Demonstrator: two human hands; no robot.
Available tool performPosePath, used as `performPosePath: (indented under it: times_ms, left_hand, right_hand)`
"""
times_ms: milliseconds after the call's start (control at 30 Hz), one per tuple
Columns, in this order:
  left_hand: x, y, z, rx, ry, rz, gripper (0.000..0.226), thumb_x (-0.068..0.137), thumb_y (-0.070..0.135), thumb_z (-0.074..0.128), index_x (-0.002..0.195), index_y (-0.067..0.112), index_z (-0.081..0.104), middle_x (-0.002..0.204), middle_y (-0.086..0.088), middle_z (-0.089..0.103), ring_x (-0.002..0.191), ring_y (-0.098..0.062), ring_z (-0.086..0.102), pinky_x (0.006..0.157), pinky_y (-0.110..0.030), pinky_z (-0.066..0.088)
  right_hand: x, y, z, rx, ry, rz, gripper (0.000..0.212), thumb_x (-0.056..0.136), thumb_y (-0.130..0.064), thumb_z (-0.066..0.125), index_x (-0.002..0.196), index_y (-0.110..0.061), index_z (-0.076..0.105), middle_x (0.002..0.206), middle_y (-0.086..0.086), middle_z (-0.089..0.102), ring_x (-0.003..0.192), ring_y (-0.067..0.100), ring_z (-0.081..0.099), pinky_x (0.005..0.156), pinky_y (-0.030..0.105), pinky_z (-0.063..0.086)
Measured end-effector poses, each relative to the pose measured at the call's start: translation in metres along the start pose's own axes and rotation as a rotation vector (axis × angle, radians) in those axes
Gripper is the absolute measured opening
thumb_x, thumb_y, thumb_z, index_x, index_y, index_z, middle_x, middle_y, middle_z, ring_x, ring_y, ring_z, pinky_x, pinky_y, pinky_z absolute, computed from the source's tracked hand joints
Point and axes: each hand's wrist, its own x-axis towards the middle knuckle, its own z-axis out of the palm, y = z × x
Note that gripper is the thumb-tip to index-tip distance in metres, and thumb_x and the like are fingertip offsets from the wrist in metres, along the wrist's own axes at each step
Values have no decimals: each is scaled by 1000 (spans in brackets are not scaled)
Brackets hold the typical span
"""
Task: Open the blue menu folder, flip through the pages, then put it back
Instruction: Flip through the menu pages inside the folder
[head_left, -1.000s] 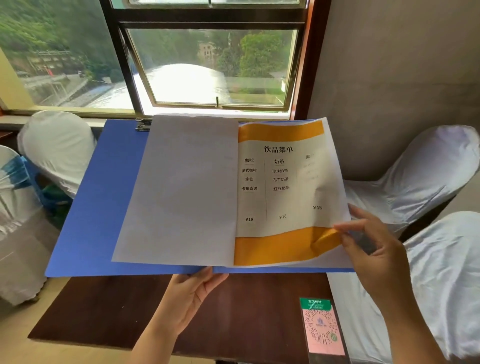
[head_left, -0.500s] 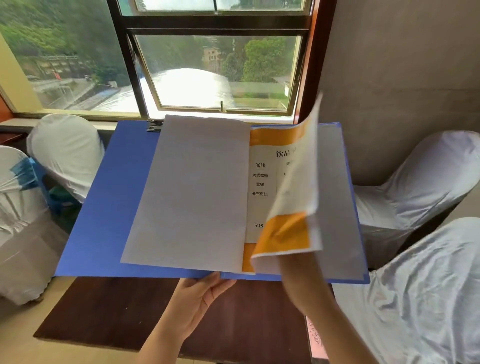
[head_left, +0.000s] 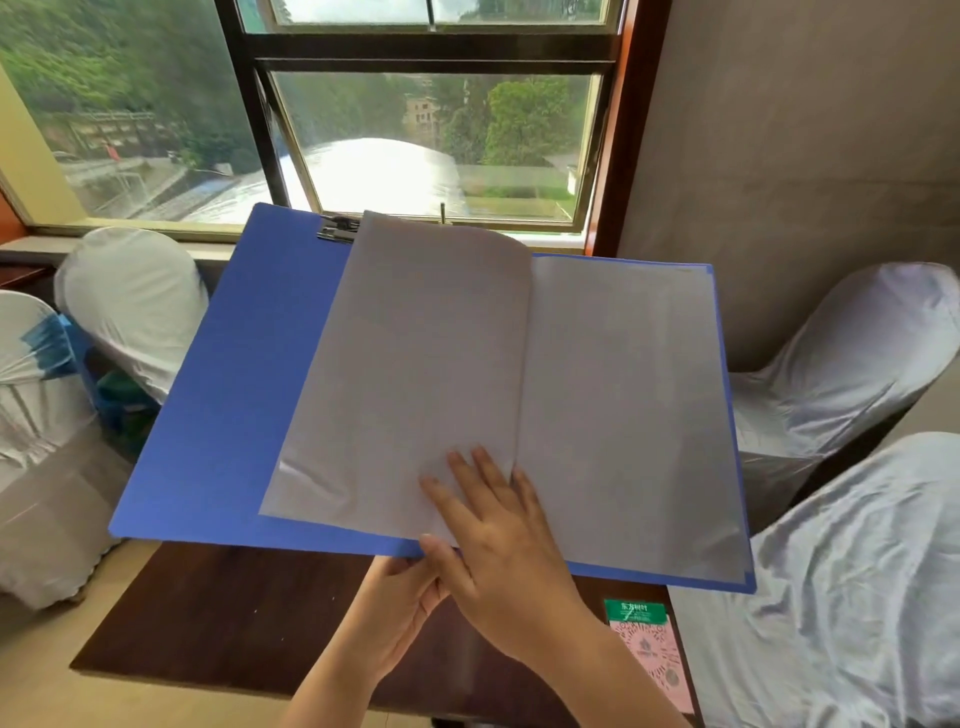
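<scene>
The blue menu folder (head_left: 228, 395) is held open above the dark wooden table (head_left: 234, 613), with a metal clip (head_left: 336, 229) at its top edge. Blank grey-white pages (head_left: 415, 364) lie over the left half, and another blank page (head_left: 623, 405) covers the right half. My left hand (head_left: 395, 618) grips the folder's bottom edge near the spine from below. My right hand (head_left: 498, 540) lies flat with fingers spread on the lower part of the turned pages, close to the spine.
White-covered chairs stand at the left (head_left: 130, 306) and at the right (head_left: 841, 358). A pink and green QR card (head_left: 649, 649) lies on the table's right edge. A window (head_left: 431, 140) is straight ahead, with a grey wall (head_left: 779, 130) to its right.
My right hand has carried the orange drinks page over from right to left and now presses it flat. The printed page is no longer visible; both sides show blank paper.
</scene>
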Motion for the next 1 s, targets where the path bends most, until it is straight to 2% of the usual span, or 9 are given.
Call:
performPosePath:
  times_ms: [133, 233, 300, 400, 433, 600, 700, 833, 1000]
  left_hand:
    - [-1, 5, -5, -82, -10, -22, 40, 75, -3, 58, 114, 5, 61, 103, -20, 72, 95, -35, 69, 73, -36, 58]
    - [-2, 8, -12, -101, -2, -38, 43, 74, -4, 59, 117, 3, 57, 107, -21, 70, 99, -38, 67, 73, -37, 58]
    - [-1, 10, -14, -117, 11, -32, 41, 74, -5, 57, 115, 2, 59, 105, -20, 71, 98, -36, 68, 73, -38, 59]
    - [0, 13, -16, -137, 20, -31, 35, 74, -6, 55, 105, 5, 67, 102, -19, 72, 95, -34, 69, 71, -36, 59]
    - [0, 14, -17, -139, 19, -35, 33, 74, -6, 55, 102, 6, 70, 101, -18, 73, 94, -34, 69, 71, -36, 59]
    - [4, 17, -20, -153, 26, -39, 36, 72, -6, 57, 106, 3, 65, 97, -18, 74, 90, -33, 71, 68, -35, 60]
    - [3, 16, -20, -153, 25, -33, 33, 73, -6, 55, 95, 11, 73, 96, -15, 75, 90, -31, 71, 68, -35, 60]
    - [3, 14, -17, -176, 32, -46, 36, 73, -6, 54, 100, 11, 71, 100, -16, 74, 93, -33, 70, 68, -36, 60]
    - [0, 13, -15, -183, 44, -52, 35, 71, -6, 55, 100, 7, 69, 96, -18, 74, 88, -33, 71, 64, -34, 60]
  right_hand:
    - [-13, 23, -38, 317, 311, 33, 47, 92, -37, 43, 138, -31, 35, 149, -5, 32, 137, 7, 27, 112, 40, 28]
    - [-31, 69, -68, 54, 646, 243, 53, 82, -23, 60, 133, -17, 45, 142, 18, 40, 133, 31, 35, 107, 45, 28]
    - [-48, 101, -86, 145, 587, 424, 68, 78, -10, 71, 137, -22, 39, 141, 20, 37, 130, 35, 37, 104, 47, 33]
    - [-74, 124, -105, 814, 274, 503, 73, 77, -8, 67, 130, -48, 38, 126, 5, 58, 110, 22, 61, 77, 37, 58]
    - [-79, 128, -109, 889, 221, 472, 70, 73, -12, 67, 127, -50, 42, 118, 4, 64, 103, 20, 65, 71, 36, 60]
    - [-84, 136, -106, 826, 211, 435, 51, 76, -6, 66, 106, -47, 64, 104, -8, 73, 96, 10, 68, 67, 28, 59]
    - [-81, 134, -104, 754, 286, 425, 47, 79, 1, 64, 92, -44, 70, 94, -20, 73, 91, 4, 68, 67, 20, 58]
    - [-76, 127, -98, 578, 415, 449, 28, 79, -4, 66, 77, -32, 69, 78, -18, 74, 81, 12, 70, 62, 13, 55]
    - [-70, 116, -91, 325, 543, 459, 12, 77, -4, 69, 82, -15, 67, 118, 8, 58, 102, 24, 58, 75, 30, 54]
